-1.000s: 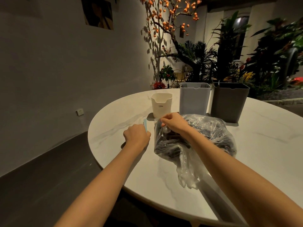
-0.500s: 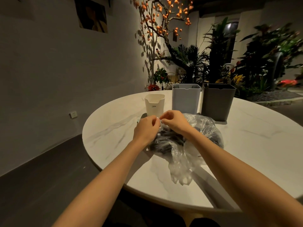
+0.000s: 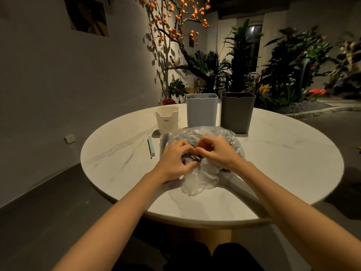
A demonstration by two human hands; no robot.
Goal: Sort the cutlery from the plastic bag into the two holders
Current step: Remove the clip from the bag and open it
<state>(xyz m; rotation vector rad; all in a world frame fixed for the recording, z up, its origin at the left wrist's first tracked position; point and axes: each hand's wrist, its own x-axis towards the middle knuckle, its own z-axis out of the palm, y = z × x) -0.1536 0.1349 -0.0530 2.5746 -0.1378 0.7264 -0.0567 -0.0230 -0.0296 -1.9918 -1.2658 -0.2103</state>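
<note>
Here both hands meet at the plastic bag [image 3: 203, 173] of cutlery: left hand [image 3: 175, 161] and right hand [image 3: 218, 153] pinch its neck, equally near; both holders [image 3: 202, 111] stand just beyond.

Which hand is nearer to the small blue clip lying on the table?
The left hand. It holds the plastic bag just right of the blue clip. The right hand also grips the bag, farther right, beyond the left hand.
</note>
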